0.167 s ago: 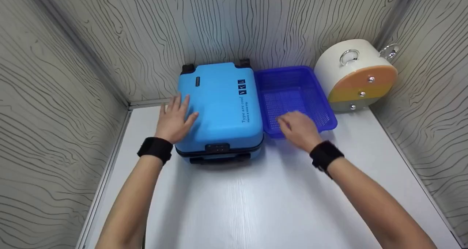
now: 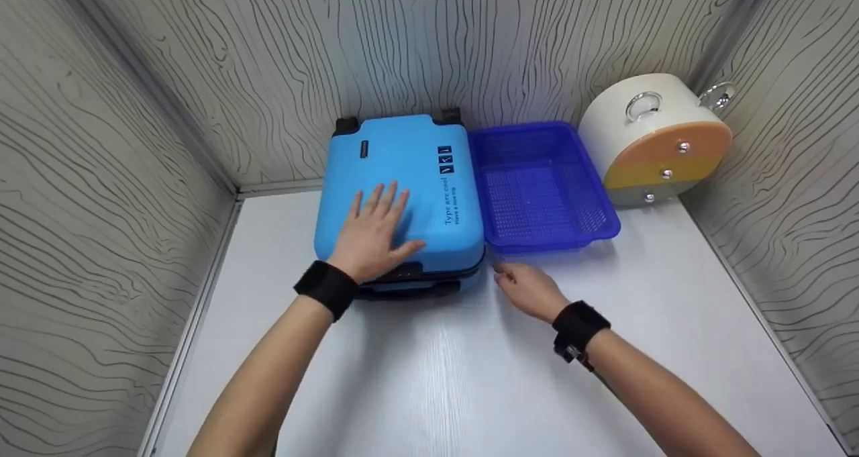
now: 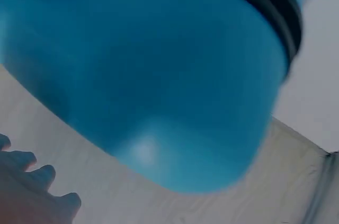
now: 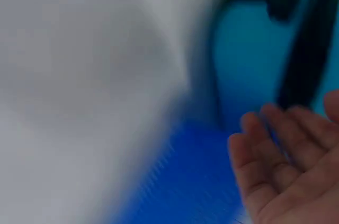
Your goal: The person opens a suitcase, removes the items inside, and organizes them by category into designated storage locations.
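A bright blue suitcase (image 2: pixel 402 175) lies flat on the white table, its black latch and handle side facing me. Spread fingers and all, my left hand (image 2: pixel 370 241) is over the front left part of its lid; the left wrist view shows a wide stretch of the blue shell (image 3: pixel 175 91) beside the fingertips. Off the suitcase's front right corner is my right hand (image 2: pixel 531 289), low over the table and holding nothing. In the right wrist view its fingers (image 4: pixel 254 166) are loosely bent, with the suitcase's black seam (image 4: pixel 307 49) behind them.
Against the suitcase's right side stands a dark blue plastic basket (image 2: pixel 607 231) with a mesh bottom. Farther right, near the corner, is a round cream box (image 2: pixel 604 118) with orange, yellow and grey drawers. Patterned wall panels (image 2: pixel 268 74) enclose the table (image 2: pixel 416 390).
My left hand has slid rightward over the lid from the suitcase's left edge. My right hand has come back toward me and left, away from the basket. The suitcase stays put.
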`<state>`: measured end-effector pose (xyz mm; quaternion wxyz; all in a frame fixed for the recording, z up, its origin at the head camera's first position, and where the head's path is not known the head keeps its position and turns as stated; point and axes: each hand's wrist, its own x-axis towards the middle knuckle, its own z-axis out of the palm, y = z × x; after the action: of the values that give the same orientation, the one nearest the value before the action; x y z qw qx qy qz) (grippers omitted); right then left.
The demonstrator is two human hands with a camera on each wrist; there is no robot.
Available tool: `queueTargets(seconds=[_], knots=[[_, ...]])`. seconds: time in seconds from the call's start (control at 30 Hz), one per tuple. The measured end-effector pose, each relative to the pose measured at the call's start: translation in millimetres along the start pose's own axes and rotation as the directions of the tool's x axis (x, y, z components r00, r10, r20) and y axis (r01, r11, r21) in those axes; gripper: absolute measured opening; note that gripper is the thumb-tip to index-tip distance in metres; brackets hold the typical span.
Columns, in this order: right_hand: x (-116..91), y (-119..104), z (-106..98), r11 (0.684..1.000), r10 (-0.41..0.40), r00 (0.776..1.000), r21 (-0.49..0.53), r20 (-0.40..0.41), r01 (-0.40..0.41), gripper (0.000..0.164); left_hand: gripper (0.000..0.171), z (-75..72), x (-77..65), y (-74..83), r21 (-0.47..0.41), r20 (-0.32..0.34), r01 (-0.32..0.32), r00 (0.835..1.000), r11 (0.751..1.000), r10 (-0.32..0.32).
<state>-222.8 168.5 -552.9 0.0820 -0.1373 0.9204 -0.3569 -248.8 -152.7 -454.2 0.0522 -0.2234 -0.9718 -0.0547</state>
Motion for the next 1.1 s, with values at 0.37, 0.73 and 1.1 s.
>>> queueTargets(seconds=[0.37, 0.73, 1.1], knots=[[36.2, -5.9, 57.5, 0.645, 0.364, 0.924, 0.747, -0.120, -0.158, 0.046, 0.126, 40.9, 25.3, 36.2, 0.082, -0.001, 0.011, 1.000, 0.997, -0.011], [35.4, -8.1, 61.7, 0.589, 0.438, 0.871, 0.803, -0.222, -0.092, 0.035, 0.121, 45.2, 23.8, 39.4, 0.090, -0.035, -0.020, 0.999, 0.996, 0.023], [30.3, 5.8, 55.6, 0.847, 0.352, 0.846, 0.521, -0.401, -0.105, 0.022, 0.119, 43.9, 24.9, 37.9, 0.060, -0.018, -0.026, 0.999, 0.998, 0.027]])
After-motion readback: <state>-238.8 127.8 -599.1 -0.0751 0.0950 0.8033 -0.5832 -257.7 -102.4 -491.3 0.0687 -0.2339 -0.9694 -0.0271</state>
